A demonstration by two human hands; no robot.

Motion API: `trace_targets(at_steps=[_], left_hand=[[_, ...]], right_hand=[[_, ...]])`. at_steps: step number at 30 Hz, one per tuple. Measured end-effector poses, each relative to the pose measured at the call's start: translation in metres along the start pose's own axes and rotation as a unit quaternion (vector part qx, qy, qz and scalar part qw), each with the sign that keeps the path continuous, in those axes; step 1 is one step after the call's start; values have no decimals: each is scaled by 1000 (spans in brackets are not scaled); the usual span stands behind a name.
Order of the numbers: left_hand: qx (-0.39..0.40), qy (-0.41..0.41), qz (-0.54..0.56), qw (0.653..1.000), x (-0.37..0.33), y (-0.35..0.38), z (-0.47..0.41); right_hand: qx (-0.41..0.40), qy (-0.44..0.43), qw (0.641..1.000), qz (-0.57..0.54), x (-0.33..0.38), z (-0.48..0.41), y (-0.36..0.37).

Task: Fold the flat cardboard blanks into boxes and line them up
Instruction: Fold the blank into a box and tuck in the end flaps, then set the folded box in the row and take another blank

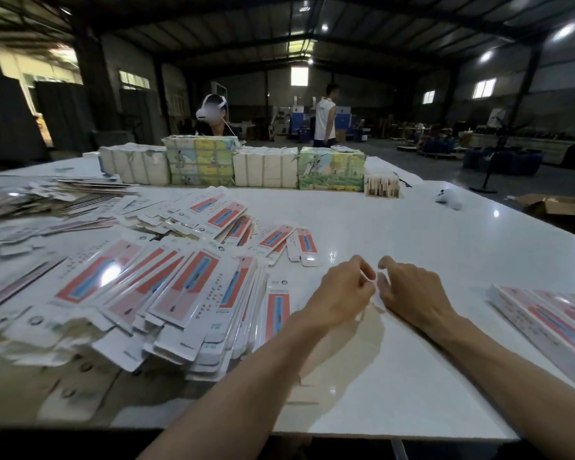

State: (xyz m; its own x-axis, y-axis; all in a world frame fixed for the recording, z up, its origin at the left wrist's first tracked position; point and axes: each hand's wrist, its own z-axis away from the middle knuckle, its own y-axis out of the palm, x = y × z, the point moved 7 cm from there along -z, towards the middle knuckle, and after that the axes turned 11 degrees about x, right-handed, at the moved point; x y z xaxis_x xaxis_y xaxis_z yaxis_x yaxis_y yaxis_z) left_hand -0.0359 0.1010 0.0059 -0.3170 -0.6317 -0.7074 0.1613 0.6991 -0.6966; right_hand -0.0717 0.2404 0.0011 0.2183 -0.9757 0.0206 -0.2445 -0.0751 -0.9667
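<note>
Worktop (412,227): white, glossy. Blanks (166,287): flat, red-and-blue printed, heaped loosely across the left half. Boxes (551,320): folded, lined up side by side at the right edge. Left hand (342,293): fingers curled, holding nothing visible. Right hand (412,290): loosely open, just beside the left, over bare worktop.

Left hand (341,293): curled fingers hid whatever lay between it and the right hand (409,290); a grasp could not be told.
Pile of flat blanks (140,293): left of the left hand, it ran off the picture's left edge; its print was too small to read.
Folded boxes (551,320): right of the left hand, cut off by the right edge.
Stacks beyond the pile: blurred.
</note>
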Motion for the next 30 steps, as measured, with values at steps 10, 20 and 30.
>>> trace_targets(at_steps=[10, 20, 30], left_hand=[[-105, -277, -275, 915, 13, -150, 99], [-88, -422, -305, 849, 59, -177, 160], [-201, -339, -299, 869, 47, -202, 150]], right_hand=[[9, -43, 999, -7, -3, -7, 14], [9, -63, 998, -23, -4, -7, 18], [2, -77, 996, -43, -4, -6, 18]])
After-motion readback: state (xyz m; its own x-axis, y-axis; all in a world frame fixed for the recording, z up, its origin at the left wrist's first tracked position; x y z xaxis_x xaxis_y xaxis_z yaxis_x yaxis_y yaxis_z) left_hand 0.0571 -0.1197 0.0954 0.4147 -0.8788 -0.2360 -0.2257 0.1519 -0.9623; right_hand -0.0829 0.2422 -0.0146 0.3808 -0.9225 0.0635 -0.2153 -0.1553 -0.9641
